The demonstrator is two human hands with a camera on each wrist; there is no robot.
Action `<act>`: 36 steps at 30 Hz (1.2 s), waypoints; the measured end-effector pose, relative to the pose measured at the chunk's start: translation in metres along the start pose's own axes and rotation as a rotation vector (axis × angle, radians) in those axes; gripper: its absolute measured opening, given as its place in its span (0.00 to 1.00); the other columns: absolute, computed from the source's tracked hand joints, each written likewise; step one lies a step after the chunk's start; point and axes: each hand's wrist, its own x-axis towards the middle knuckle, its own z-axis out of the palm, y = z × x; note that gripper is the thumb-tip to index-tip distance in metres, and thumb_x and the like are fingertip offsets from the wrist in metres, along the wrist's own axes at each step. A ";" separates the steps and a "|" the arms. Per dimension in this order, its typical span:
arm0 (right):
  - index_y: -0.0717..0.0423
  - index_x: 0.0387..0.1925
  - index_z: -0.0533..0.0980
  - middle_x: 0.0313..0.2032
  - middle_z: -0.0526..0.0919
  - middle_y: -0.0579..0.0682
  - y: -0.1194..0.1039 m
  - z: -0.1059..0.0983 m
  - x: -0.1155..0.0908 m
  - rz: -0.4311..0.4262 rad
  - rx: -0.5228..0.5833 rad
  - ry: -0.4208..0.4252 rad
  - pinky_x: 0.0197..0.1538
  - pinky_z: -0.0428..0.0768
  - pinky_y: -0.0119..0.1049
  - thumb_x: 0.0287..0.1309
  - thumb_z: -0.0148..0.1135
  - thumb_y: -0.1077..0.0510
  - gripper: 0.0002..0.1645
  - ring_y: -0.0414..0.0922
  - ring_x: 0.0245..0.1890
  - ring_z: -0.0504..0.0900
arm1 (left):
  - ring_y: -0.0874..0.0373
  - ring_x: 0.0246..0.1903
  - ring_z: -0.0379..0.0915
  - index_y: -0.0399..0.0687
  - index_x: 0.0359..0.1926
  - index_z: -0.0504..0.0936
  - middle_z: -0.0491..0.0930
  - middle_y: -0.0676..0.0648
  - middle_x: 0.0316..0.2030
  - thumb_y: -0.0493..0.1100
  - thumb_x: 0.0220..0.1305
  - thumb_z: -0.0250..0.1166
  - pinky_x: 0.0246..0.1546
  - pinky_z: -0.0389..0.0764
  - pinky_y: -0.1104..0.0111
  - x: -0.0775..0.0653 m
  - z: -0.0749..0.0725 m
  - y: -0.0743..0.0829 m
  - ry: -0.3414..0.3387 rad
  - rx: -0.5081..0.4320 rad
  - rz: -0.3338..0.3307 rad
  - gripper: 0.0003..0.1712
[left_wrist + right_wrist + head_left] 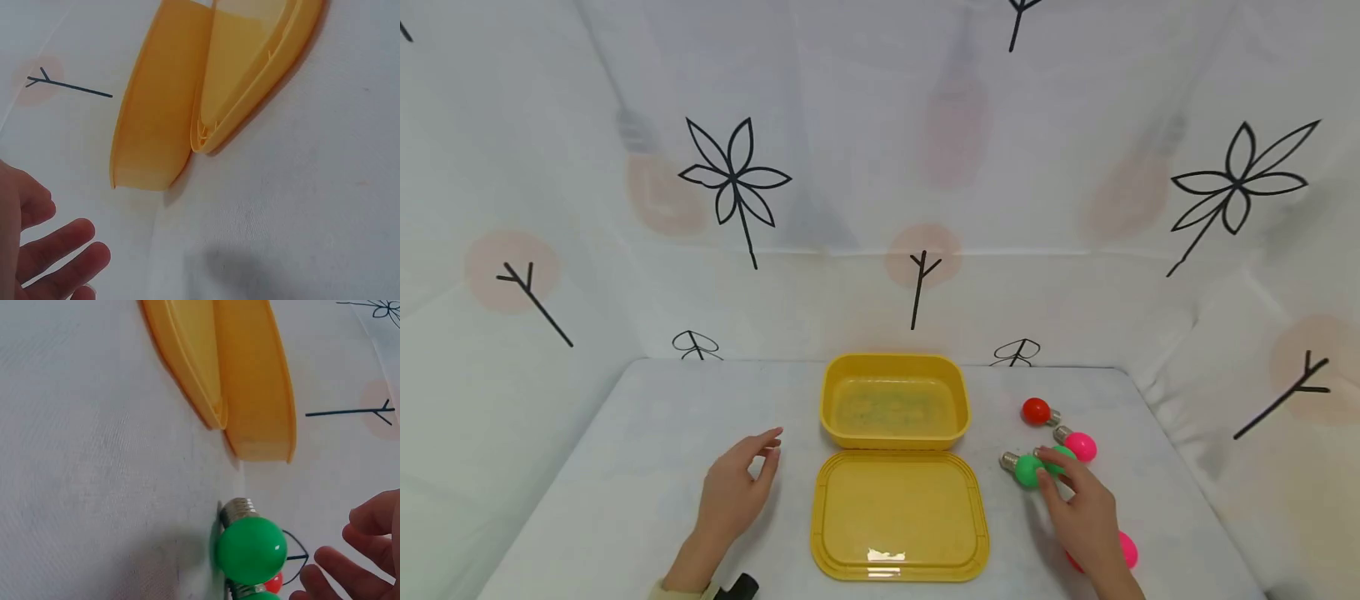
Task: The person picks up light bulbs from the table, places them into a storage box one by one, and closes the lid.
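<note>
White cloth backdrop (850, 100) with black plant line drawings and faded pinkish prints; white-covered desk (610, 500) in front. Yellow box (895, 442) mid-desk toward the back edge, open side up. Flat yellow tray (898, 508) just in front of it. Left hand (737, 483) left of both: released, fingers loosely spread, nothing in it. Right hand (1084, 512) right of tray, at left green bulb (1028, 472) and right green bulb (1060, 459), partly covering the latter. Released too, fingers loosely bent; visible gap to the left green bulb in right wrist view. Behind the green pair: back red bulb (1036, 411) and back pink bulb (1081, 447). Nearer the front: front pink bulb (1128, 548) and front red bulb (1073, 562), both partly hidden by the right arm.
</note>
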 end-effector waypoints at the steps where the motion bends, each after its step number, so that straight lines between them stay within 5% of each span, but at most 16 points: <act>1: 0.58 0.54 0.79 0.49 0.84 0.51 -0.001 0.000 0.000 0.018 -0.004 -0.010 0.48 0.66 0.11 0.60 0.66 0.66 0.20 0.46 0.53 0.78 | 0.60 0.36 0.82 0.49 0.55 0.84 0.86 0.54 0.39 0.40 0.63 0.69 0.36 0.81 0.59 0.001 0.001 0.000 -0.008 -0.013 -0.015 0.18; 15: 0.58 0.59 0.76 0.54 0.81 0.55 -0.013 0.006 0.005 0.244 0.090 -0.105 0.49 0.71 0.16 0.67 0.61 0.60 0.20 0.50 0.57 0.76 | 0.61 0.38 0.79 0.52 0.58 0.82 0.84 0.56 0.41 0.41 0.66 0.67 0.39 0.79 0.63 0.022 0.016 -0.001 -0.120 -0.256 -0.166 0.19; 21: 0.57 0.61 0.74 0.58 0.79 0.56 -0.019 0.006 0.009 0.368 0.103 -0.163 0.58 0.73 0.42 0.68 0.59 0.58 0.22 0.53 0.63 0.71 | 0.60 0.38 0.79 0.53 0.57 0.82 0.84 0.55 0.40 0.41 0.67 0.67 0.39 0.80 0.66 0.032 0.022 0.001 -0.140 -0.350 -0.193 0.18; 36: 0.59 0.62 0.73 0.60 0.75 0.60 -0.018 0.012 0.010 0.449 0.113 -0.186 0.62 0.69 0.54 0.66 0.61 0.60 0.24 0.58 0.65 0.67 | 0.59 0.37 0.78 0.49 0.59 0.81 0.83 0.51 0.41 0.43 0.68 0.66 0.40 0.80 0.68 0.056 0.044 0.002 -0.191 -0.469 -0.277 0.19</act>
